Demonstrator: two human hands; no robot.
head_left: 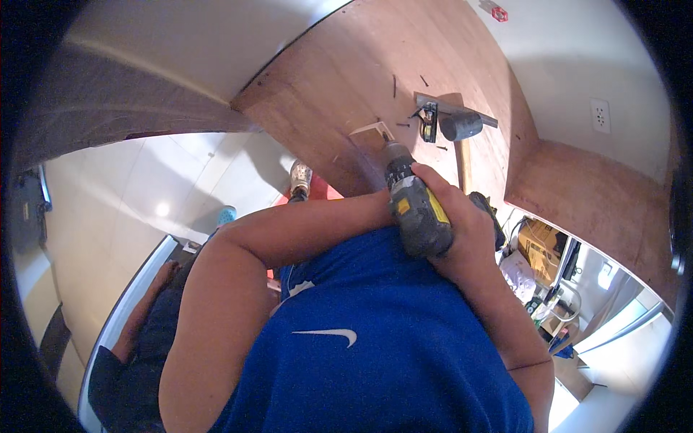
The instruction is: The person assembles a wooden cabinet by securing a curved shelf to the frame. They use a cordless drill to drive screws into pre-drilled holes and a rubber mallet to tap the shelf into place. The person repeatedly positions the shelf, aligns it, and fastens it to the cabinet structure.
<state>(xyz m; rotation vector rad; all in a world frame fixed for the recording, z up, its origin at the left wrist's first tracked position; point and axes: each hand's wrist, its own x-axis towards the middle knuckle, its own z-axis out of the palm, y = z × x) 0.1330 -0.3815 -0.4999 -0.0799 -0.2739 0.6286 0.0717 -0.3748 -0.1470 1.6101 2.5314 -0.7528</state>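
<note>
A black and yellow cordless drill [415, 206] is in my right hand [465, 227], whose fingers wrap round it. Its chuck and bit slant up toward a light-edged square patch [374, 133] on the wooden surface [317, 79]; whether the tip touches the wood I cannot tell. My left forearm [317, 225] crosses in front of my body to the drill, and the drill hides the left hand's fingers. Just beyond lie a mallet with a dark head [462, 126] and a wooden handle, and what looks like a combination square [428, 121]. Several dark screws [442, 149] are scattered around them.
At right rises a white wall with an outlet [600, 115], above a wooden ledge [592, 206]. Below it are a cardboard box [541, 249] and cluttered items. A person in dark clothes [155, 346] is close on my left. A red valve handle [499, 14] is at the top.
</note>
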